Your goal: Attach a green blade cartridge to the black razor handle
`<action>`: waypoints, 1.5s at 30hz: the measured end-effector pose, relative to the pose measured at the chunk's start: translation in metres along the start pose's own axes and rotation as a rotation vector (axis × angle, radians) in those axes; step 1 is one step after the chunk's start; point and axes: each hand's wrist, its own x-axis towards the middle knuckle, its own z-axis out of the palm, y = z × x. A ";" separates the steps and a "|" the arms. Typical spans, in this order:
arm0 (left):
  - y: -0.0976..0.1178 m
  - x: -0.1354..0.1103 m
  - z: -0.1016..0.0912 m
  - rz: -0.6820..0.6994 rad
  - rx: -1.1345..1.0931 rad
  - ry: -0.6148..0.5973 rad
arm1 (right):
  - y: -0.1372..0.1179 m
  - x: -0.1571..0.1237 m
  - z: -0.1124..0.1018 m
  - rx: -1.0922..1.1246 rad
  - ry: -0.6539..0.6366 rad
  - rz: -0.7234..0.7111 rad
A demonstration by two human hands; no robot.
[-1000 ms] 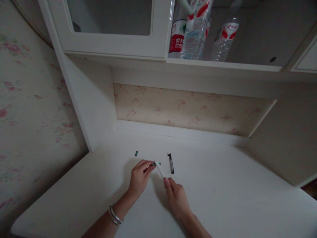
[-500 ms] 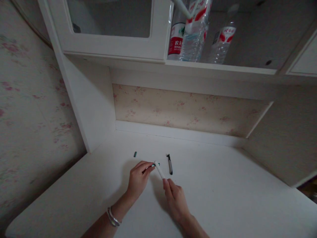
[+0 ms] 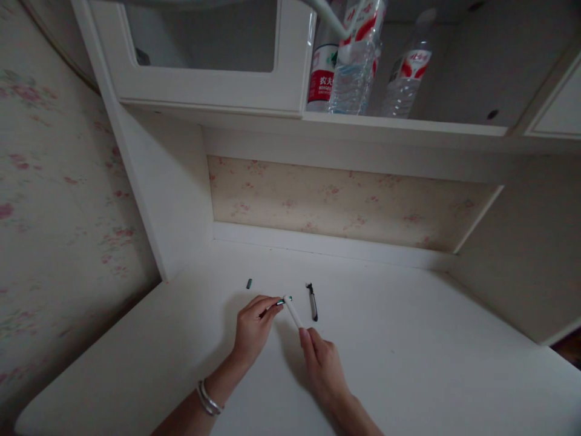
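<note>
My left hand [image 3: 255,322] pinches a slim dark piece with a greenish sheen [image 3: 280,302] between thumb and fingers. Closed round the lower end of a thin white stick-like handle [image 3: 294,315], my right hand [image 3: 323,362] reaches in from the right. The stick's rounded white end meets or overlaps the dark piece; whether they are joined is too small to tell. Just beyond my right hand lies a black and silver razor-like tool [image 3: 313,303]. A small dark green strip [image 3: 249,283] rests on the desk beyond my left hand.
The white desk [image 3: 408,339] runs back to a low ledge and flowered wallpaper. Overhead, a white cabinet [image 3: 209,88] has an open shelf with several plastic bottles [image 3: 354,72]. A pale curved bar [image 3: 329,15] crosses in front at the top. White side panels border the desk.
The view has shifted very slightly. Both hands keep nearly the same place and grip, and the white stick and dark piece stay together.
</note>
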 end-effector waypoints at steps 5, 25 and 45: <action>-0.001 0.000 0.000 0.016 -0.016 0.021 | 0.001 -0.001 0.001 0.004 -0.045 -0.021; -0.003 -0.001 0.002 0.010 -0.028 0.015 | 0.000 -0.002 0.002 0.075 -0.064 -0.020; 0.001 -0.001 0.001 -0.014 -0.069 0.011 | 0.003 -0.001 0.002 0.018 -0.023 -0.006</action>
